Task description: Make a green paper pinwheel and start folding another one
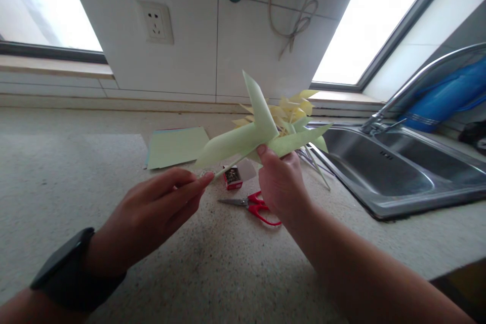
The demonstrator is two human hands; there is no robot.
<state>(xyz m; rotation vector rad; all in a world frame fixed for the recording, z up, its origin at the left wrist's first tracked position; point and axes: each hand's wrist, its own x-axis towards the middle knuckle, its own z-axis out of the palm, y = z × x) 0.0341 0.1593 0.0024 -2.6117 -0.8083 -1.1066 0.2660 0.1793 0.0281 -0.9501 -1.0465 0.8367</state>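
Pinwheel (258,134) of pale green paper held up over the counter (76,187), between both hands. Right hand (281,185) pinches its centre from below, thumb on the fold. Left hand (159,207) fingers closed on the end of the thin stick (228,167) running to the pinwheel. Below: red scissors (254,205), small red box (233,178). Green sheets (174,147) lie behind, yellow pinwheels (288,111) near the sink (398,172).

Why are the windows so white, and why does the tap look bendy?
Head view: daylight overexposes both windows, washing them white; the wide lens curves the tap and sink at the edge; the green paper pinwheel in the right hand stays fairly sharp.
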